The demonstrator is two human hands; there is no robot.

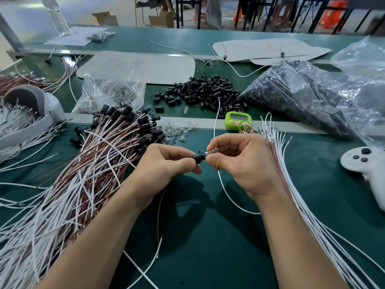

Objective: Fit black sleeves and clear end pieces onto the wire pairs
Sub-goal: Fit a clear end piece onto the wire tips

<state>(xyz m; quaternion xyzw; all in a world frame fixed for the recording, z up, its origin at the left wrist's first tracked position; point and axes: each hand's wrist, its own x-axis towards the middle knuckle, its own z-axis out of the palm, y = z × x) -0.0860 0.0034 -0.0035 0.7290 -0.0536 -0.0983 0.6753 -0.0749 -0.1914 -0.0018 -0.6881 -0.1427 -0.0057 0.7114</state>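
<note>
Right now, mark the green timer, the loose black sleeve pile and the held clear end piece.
green timer [238, 117]: head view, its display.
black sleeve pile [205, 92]: head view, heap's middle.
clear end piece [212, 152]: head view, its exposed body.

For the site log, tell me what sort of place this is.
Probably a factory hand-assembly bench. A heap of loose black sleeves lies on the green table, a big bundle of wires with sleeves fitted lies to its left, and a clear bag of parts to its right.
</note>
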